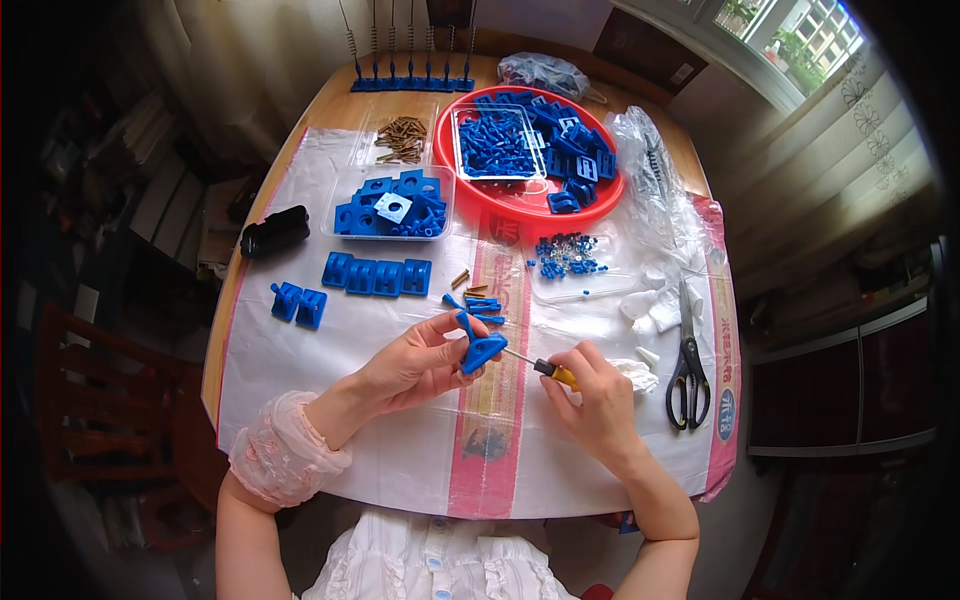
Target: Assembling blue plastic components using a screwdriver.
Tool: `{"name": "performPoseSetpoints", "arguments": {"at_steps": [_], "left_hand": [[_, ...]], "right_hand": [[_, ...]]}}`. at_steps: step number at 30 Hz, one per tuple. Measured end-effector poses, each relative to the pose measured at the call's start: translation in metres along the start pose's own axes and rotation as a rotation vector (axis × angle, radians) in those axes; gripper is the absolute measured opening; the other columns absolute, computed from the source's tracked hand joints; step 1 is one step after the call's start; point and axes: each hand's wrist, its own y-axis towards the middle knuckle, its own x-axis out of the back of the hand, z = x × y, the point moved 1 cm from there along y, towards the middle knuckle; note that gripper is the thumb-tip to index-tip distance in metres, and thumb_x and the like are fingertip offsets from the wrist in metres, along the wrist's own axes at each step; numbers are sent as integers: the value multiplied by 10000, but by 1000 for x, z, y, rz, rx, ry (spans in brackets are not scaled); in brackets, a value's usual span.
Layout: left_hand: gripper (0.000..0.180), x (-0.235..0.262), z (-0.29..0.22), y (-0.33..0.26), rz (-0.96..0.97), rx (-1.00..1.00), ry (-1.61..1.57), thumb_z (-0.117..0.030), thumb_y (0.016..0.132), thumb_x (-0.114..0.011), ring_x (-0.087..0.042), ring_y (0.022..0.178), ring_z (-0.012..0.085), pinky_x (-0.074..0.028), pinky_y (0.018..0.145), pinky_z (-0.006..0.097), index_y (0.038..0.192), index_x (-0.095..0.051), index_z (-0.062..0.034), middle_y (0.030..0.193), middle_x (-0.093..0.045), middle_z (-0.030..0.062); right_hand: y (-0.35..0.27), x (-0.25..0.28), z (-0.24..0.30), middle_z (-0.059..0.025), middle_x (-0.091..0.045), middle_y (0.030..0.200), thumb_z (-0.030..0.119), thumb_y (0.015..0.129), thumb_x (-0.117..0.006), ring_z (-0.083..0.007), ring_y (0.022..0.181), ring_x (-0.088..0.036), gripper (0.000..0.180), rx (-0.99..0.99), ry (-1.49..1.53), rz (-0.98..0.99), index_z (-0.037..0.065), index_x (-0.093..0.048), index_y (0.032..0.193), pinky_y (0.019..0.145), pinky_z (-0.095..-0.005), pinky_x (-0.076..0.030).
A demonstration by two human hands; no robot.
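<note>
Between the thumb and fingers of my left hand (425, 362) is a blue plastic part (483, 350), a wedge-shaped block with a slim blue stem rising from it. My right hand (592, 395) grips a screwdriver (556, 373) with a yellow and black handle. Its thin metal shaft points left, and the tip meets or nearly meets the blue part; the exact contact is hard to make out. Just beyond my left fingers lie several slim blue pins (486, 306) and a few brass-coloured screws (461, 279).
Farther off stand a red basin (610, 205) of blue parts, a clear tub (390, 236) of blue blocks and a pile of brass screws (402, 138). Small blue and clear bits (567, 255) lie mid-table. Black scissors (688, 385) rest at right, a black cylindrical object (275, 232) at left.
</note>
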Motion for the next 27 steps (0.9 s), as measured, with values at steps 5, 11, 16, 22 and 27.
{"name": "performPoseSetpoints", "arguments": {"at_steps": [5, 11, 16, 22, 27], "left_hand": [[222, -2, 1, -3, 94, 22, 69, -153, 992, -647, -654, 939, 115, -538, 810, 261, 1205, -651, -90, 1065, -699, 70], [215, -2, 1, -3, 103, 47, 94, -175, 1003, -633, -645, 962, 133, -515, 828, 283, 1196, -638, -79, 1085, -691, 94], [212, -2, 2, -3, 134, 72, 91, -187, 1025, -604, -628, 978, 113, -517, 846, 285, 1208, -637, -85, 1076, -678, 57], [221, -5, 3, -5, 135, 128, 102, -200, 1038, -588, -620, 1008, 111, -521, 874, 301, 1227, -608, -88, 1141, -655, 53], [238, -9, 5, -6, 129, 192, 115, -198, 1046, -576, -618, 1051, 119, -524, 913, 303, 1251, -590, -77, 1177, -638, 53]], "right_hand": [[1, 2, -2, -91, -586, 901, 70, 790, -761, -294, 856, -589, 195, 48, -88, 59, 41, -639, 938, 716, -405, -489], [-1, 3, -3, -94, -583, 919, 79, 788, -767, -297, 873, -562, 211, 73, -113, 87, 32, -644, 953, 756, -407, -476], [1, 8, 5, -95, -608, 917, 57, 792, -768, -292, 867, -579, 214, 98, -61, 13, 30, -667, 979, 752, -396, -483], [4, 31, 21, -92, -634, 857, -7, 832, -736, -248, 785, -601, 130, 114, 201, -44, 16, -689, 951, 689, -356, -476], [13, 43, 35, -92, -642, 862, 4, 875, -721, -206, 760, -614, 109, 35, 415, 57, 2, -690, 979, 677, -326, -493]]}}
